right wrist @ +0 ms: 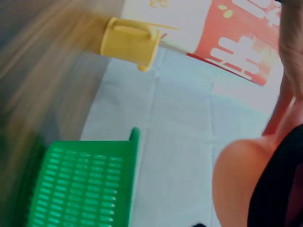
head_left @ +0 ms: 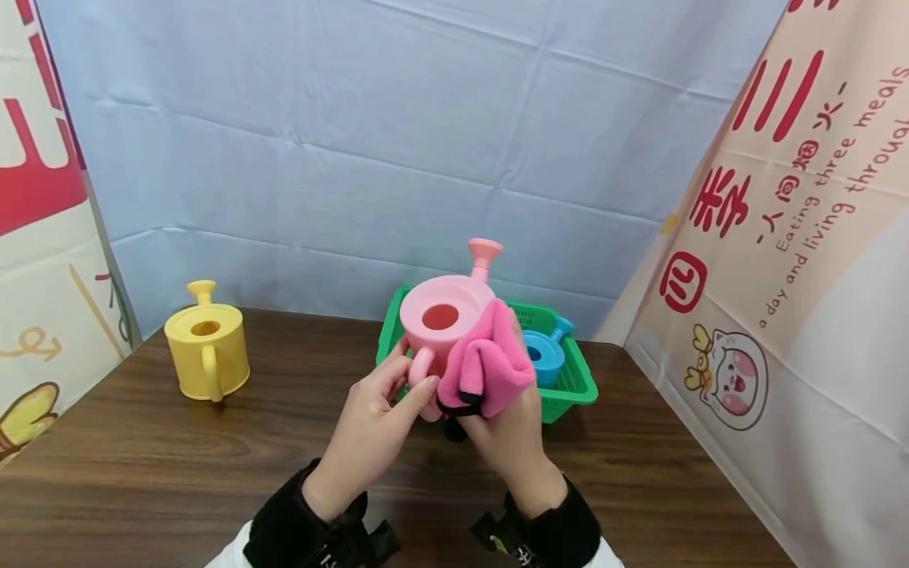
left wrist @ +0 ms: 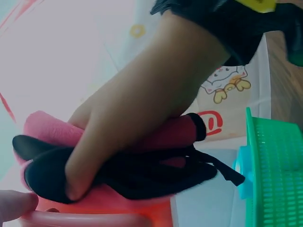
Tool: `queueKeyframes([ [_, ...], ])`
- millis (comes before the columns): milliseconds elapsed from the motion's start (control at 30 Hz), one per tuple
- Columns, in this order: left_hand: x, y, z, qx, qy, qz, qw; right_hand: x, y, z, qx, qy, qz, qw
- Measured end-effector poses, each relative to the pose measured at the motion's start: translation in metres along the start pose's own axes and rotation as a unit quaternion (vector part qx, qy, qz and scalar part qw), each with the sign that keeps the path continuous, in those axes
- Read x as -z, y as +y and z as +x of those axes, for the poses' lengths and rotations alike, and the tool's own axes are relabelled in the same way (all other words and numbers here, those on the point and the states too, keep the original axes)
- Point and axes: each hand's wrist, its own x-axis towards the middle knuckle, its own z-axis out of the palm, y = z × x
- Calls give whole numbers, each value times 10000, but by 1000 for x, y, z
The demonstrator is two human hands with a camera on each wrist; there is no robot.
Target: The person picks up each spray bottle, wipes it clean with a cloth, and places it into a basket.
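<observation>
A pink toy watering can (head_left: 472,300) is held up above the tabletop, its spout pointing away to the back right. My left hand (head_left: 372,418) grips it at the handle side, thumb near the handle's lower end. My right hand (head_left: 514,442) holds a folded pink cloth (head_left: 490,359) with black edging against the can's right side. In the left wrist view the right thumb presses on the cloth's black underside, above the can. The cloth hides most of the right fingers in the head view.
Behind the hands, a green perforated basket (head_left: 578,386) stands on the brown wooden table (head_left: 284,442). Inside it lies a blue watering can (head_left: 547,367). A yellow watering can (head_left: 230,351) stands at the far left. Pale blue cloth (head_left: 319,158) hangs behind, with printed sheets at both sides.
</observation>
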Motion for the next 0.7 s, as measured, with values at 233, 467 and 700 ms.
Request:
queueKeyframes([
  [233,-3,1,-1,-5,-66,163,9998,18,7,-3,-1599,-47,1690,9725],
  [467,-5,3,-3,110,-173,111,9997,22,19,-6,-2299,78,2718,9345],
  [700,-4,1,-2,91,22,461,9989,6,12,-7,-1368,12,1843,9733],
])
